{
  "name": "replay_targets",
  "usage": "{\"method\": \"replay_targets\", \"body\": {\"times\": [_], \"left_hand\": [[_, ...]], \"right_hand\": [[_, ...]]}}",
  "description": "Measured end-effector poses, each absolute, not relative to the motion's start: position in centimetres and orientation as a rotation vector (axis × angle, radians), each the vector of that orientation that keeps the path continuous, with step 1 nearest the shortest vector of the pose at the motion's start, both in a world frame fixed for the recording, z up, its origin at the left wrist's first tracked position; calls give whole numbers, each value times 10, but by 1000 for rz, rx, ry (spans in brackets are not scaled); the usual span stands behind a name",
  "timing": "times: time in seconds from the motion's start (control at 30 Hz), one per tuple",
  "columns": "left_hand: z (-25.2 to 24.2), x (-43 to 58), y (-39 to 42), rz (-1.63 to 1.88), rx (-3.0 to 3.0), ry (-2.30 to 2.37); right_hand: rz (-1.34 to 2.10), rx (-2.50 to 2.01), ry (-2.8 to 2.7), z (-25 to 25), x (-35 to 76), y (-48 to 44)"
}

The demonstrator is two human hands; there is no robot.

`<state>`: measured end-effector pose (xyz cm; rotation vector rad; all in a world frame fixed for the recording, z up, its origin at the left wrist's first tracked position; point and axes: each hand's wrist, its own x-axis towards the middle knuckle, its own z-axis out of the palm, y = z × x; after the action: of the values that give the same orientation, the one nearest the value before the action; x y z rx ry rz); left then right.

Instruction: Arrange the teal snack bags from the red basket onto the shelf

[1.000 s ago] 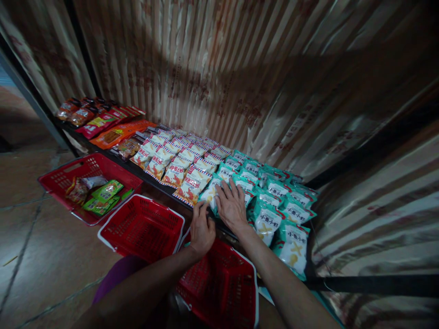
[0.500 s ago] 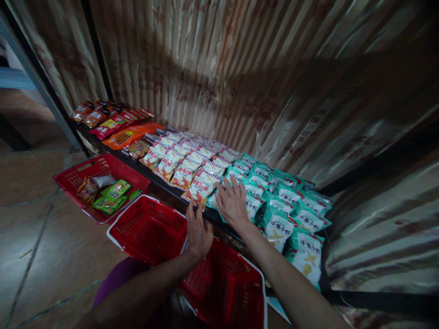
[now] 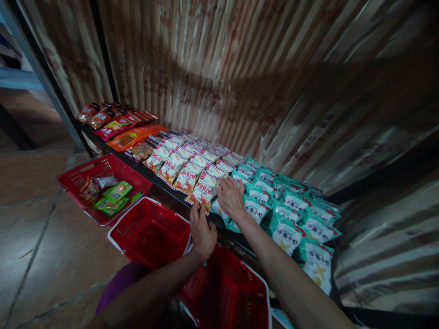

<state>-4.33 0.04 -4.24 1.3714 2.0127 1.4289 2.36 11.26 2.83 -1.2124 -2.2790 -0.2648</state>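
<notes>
Rows of puffed snack bags lie on a low black shelf. My left hand (image 3: 203,232) has its fingertips at the lower edge of a white-and-orange snack bag (image 3: 203,188) at the front, fingers slightly apart. Against that bag's right side rests my right hand (image 3: 230,197), its fingers bent and loosely apart, where the neighbouring green-and-white snack bags (image 3: 255,208) begin. Neither hand visibly closes around a bag. Part of the green-and-white bag below my right hand is hidden by it.
A red basket (image 3: 151,201) stands below the shelf, another red basket (image 3: 265,292) under my forearms. Farther left, a third red basket (image 3: 70,176) holds green and other packets. Orange and red packets (image 3: 132,137) fill the shelf's left end. Corrugated sheeting (image 3: 219,64) rises behind.
My right hand has shifted slightly left and its fingers have drawn closer together against the white-and-orange bag. My left hand stays at the bag's lower edge. The whole view has shifted slightly.
</notes>
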Motion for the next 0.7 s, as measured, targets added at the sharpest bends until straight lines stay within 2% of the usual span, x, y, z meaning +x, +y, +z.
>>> {"method": "replay_targets", "body": {"times": [0.3, 0.7], "left_hand": [[-37, -44, 7, 1403, 1348, 2038], [-39, -45, 9, 1399, 1349, 2087]], "right_hand": [[-421, -1079, -2464, 37, 16, 101], [-422, -1038, -2554, 27, 11, 98]]}}
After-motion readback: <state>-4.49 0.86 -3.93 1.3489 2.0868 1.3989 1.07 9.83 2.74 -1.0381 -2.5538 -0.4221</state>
